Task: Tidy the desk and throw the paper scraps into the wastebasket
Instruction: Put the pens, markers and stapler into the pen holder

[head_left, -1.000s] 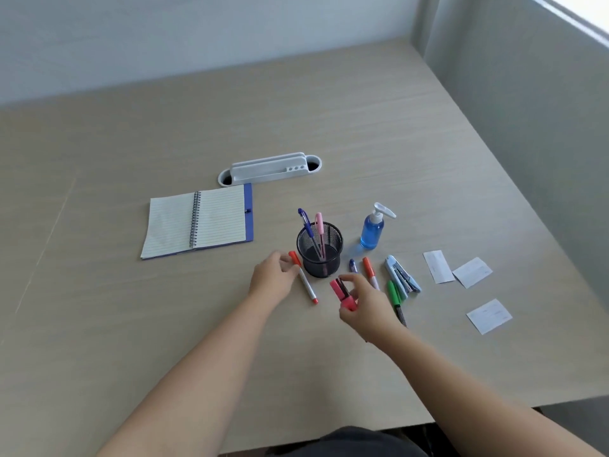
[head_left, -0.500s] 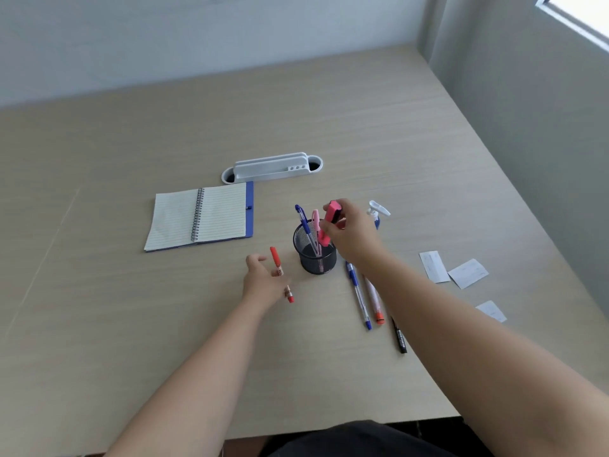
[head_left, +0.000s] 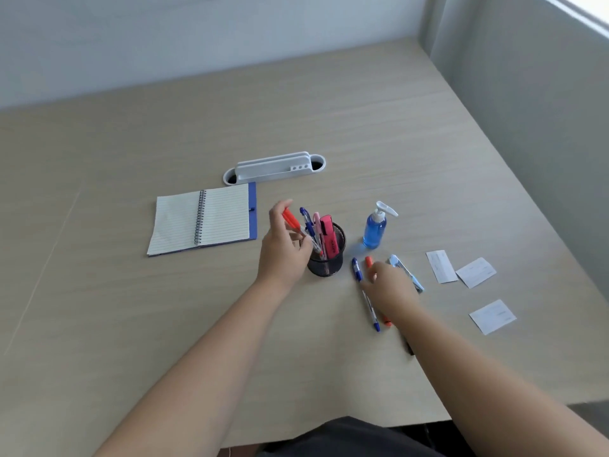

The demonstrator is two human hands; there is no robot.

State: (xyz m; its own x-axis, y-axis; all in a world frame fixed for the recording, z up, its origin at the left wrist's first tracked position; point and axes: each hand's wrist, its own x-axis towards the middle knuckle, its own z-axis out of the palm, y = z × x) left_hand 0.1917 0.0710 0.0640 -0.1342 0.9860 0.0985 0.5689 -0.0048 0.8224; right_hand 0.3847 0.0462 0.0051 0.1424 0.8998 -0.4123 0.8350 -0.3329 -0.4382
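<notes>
My left hand is shut on a red-capped pen, holding it tilted at the left rim of the black mesh pen cup. A pink highlighter, a blue pen and a pink pen stand in the cup. My right hand lies palm down on loose pens right of the cup: a blue pen, an orange pen and a light-blue one. Whether it grips any is hidden. Three paper scraps lie further right. No wastebasket is in view.
A blue pump bottle stands just right of the cup. An open spiral notebook lies to the left, with a white desk organiser behind it. A black marker tip shows under my right forearm. A wall borders the desk's right edge.
My right hand has let the pink highlighter go into the cup and come down onto the loose pens. My left hand has lifted the red-capped pen up to the cup.
</notes>
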